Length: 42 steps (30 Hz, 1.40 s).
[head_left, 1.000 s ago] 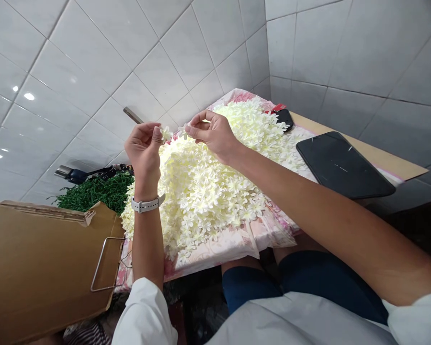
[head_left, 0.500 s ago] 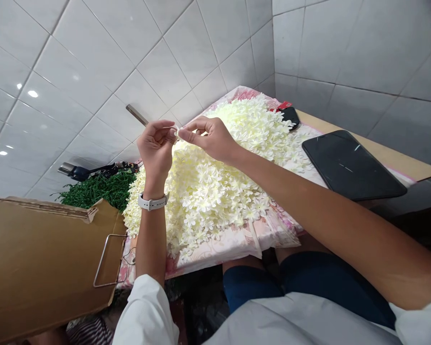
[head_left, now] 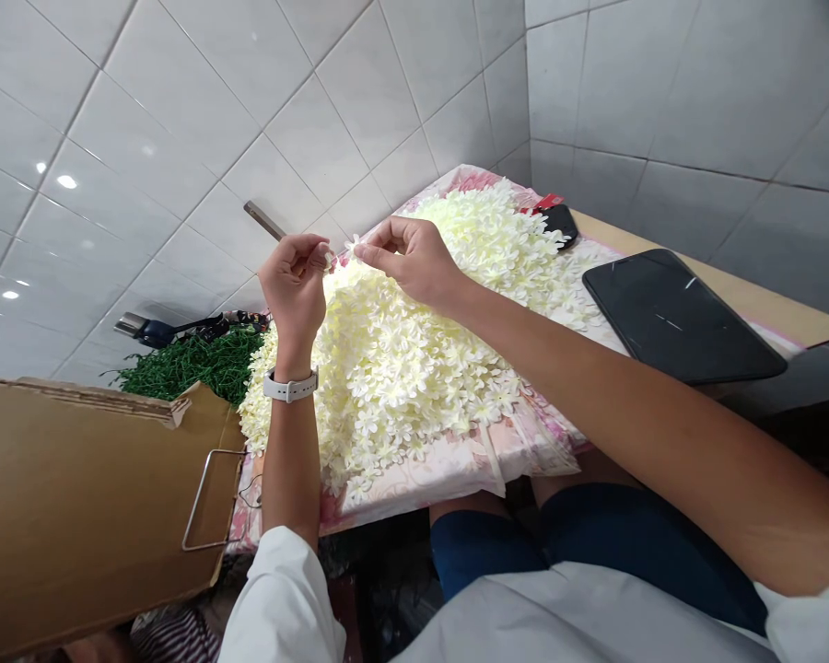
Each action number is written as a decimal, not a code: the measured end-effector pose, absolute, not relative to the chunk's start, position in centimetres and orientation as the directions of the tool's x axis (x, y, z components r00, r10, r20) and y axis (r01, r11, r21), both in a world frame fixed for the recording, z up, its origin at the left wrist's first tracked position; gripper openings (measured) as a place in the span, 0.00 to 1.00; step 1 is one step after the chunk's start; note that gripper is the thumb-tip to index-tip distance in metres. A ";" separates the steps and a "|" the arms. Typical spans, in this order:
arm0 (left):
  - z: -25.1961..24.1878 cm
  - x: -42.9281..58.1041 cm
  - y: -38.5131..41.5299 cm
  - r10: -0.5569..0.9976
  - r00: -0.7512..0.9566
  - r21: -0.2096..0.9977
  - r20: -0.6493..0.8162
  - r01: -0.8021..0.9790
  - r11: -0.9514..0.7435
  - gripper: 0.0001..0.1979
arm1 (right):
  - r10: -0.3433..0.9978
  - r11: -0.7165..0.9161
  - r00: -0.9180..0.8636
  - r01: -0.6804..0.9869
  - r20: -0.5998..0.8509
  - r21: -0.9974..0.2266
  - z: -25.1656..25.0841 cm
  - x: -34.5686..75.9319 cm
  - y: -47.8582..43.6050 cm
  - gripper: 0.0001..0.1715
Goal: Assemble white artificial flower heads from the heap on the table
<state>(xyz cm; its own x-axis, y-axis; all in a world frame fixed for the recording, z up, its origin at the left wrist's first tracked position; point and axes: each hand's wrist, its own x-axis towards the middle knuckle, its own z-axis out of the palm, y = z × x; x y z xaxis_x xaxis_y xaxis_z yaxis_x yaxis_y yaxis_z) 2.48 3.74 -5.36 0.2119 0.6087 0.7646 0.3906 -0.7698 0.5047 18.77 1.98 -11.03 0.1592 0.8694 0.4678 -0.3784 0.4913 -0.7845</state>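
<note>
Above a large heap of pale yellow-white artificial flowers (head_left: 414, 368), my two hands are raised a short way apart. My left hand (head_left: 294, 284), with a light watch at its wrist, is closed in a pinch on a small whitish piece at the fingertips, too small to name. My right hand (head_left: 411, 260) pinches a small white flower (head_left: 354, 246) between thumb and forefinger. The flowers lie on a pink and white floral cloth (head_left: 414, 474).
Green plastic stems (head_left: 193, 368) lie left of the flowers, behind a cardboard box (head_left: 97, 506) with a wire handle. A black tablet (head_left: 683, 318) rests at the right, near a dark phone (head_left: 559, 224). Tiled walls stand behind. A person's striped clothing shows at bottom left.
My hands have moved slightly apart, the left one a little left and the right one a little right. The white flower now shows clearly at my right fingertips.
</note>
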 end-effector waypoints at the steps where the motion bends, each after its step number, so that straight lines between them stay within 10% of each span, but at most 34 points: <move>1: -5.4 2.5 3.8 0.610 0.214 0.508 0.763 0.386 -0.770 0.04 | 0.870 0.489 0.159 -0.394 0.466 -0.778 -11.1 18.7 2.0 0.15; 19: -5.1 2.7 2.8 0.779 0.405 0.740 0.478 0.292 -0.606 0.17 | 0.896 0.405 0.088 -0.560 0.434 -0.723 -10.9 18.7 1.8 0.27; 42: -4.5 1.3 3.2 0.801 0.250 0.734 0.545 0.319 -0.599 0.12 | 0.899 0.436 0.157 -0.395 0.408 -0.808 -10.7 19.0 1.6 0.04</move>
